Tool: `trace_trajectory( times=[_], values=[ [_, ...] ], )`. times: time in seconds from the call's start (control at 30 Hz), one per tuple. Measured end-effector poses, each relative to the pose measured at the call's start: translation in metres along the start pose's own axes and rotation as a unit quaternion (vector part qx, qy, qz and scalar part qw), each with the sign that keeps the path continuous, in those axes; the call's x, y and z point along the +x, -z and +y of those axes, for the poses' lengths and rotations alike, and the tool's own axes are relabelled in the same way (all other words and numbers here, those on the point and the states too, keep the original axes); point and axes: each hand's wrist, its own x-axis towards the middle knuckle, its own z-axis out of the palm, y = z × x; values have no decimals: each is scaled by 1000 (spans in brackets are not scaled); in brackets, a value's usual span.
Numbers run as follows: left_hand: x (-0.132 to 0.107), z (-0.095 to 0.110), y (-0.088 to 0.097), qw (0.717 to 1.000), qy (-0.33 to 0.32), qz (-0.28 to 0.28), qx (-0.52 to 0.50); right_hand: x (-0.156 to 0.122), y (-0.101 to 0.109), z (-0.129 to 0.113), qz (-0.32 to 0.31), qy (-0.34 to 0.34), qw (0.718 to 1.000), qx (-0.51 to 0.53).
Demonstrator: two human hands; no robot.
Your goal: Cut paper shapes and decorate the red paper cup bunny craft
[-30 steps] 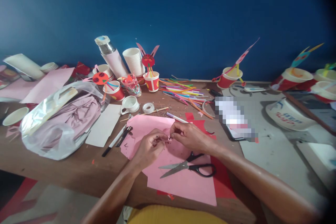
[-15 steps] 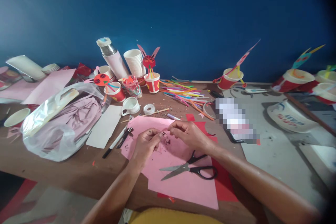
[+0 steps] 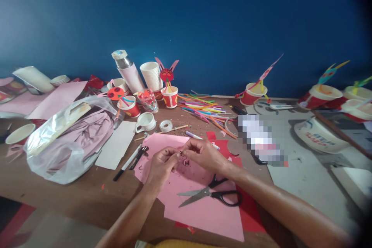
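Over a sheet of pink paper (image 3: 203, 214), my left hand (image 3: 163, 162) and my right hand (image 3: 205, 155) meet with thumbs and fingers pinched. Between their fingertips is a small pink paper piece (image 3: 181, 154) with black marks, mostly covered by the fingers. Just beneath lies a small round pink paper cutout (image 3: 186, 162) with a black drawn character. Black-handled scissors (image 3: 207, 192) rest partly spread on the sheet, below my right hand. To the left of my left hand lie a white marker (image 3: 128, 162) and a black pen (image 3: 138, 157).
Red paper (image 3: 250, 213) sticks out under the pink sheet. Behind are colourful pipe cleaners (image 3: 203, 108), a tape roll (image 3: 166, 125), a white cup (image 3: 145, 122) and a red paper cup (image 3: 169, 97) with a rabbit face. A plastic bag (image 3: 69, 143) lies left, a phone (image 3: 263, 139) right.
My hands have drawn closer together, and the fingers now cover more of the small marked paper piece. The whole view has shifted slightly, so things sit lower in the picture.
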Motion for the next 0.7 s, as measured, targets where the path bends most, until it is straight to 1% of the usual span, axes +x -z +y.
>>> trace_trajectory(
  times=[0.1, 0.2, 0.27, 0.33, 0.4, 0.43, 0.5, 0.57, 0.7],
  values=[
    [-1, 0, 1, 1000, 1, -3, -2, 3, 1, -1, -18, 8, 1000, -8],
    [-2, 0, 2, 1000, -2, -1, -3, 15, 9, -2, -32, 29, 999, -7],
    [-3, 0, 2, 1000, -5, -1, 4, 31, 20, -3, 5, 58, 998, -11],
    [-4, 1, 2, 1000, -7, 1, 14, 53, 33, -3, 91, 75, 992, -54],
    [-4, 1, 2, 1000, -5, 3, 21, 79, 46, -4, 148, 96, 975, -138],
    [-4, 1, 2, 1000, -4, 5, 24, 92, 51, -4, 174, 102, 960, -194],
    [-4, 1, 3, 1000, 0, 4, 27, 117, 58, -5, 191, 96, 950, -226],
    [-3, 0, 4, 1000, 2, 0, 29, 139, 59, -5, 199, 87, 944, -248],
    [-1, -1, 4, 999, 7, -5, 31, 169, 52, -4, 195, 69, 936, -284]
  ],
)
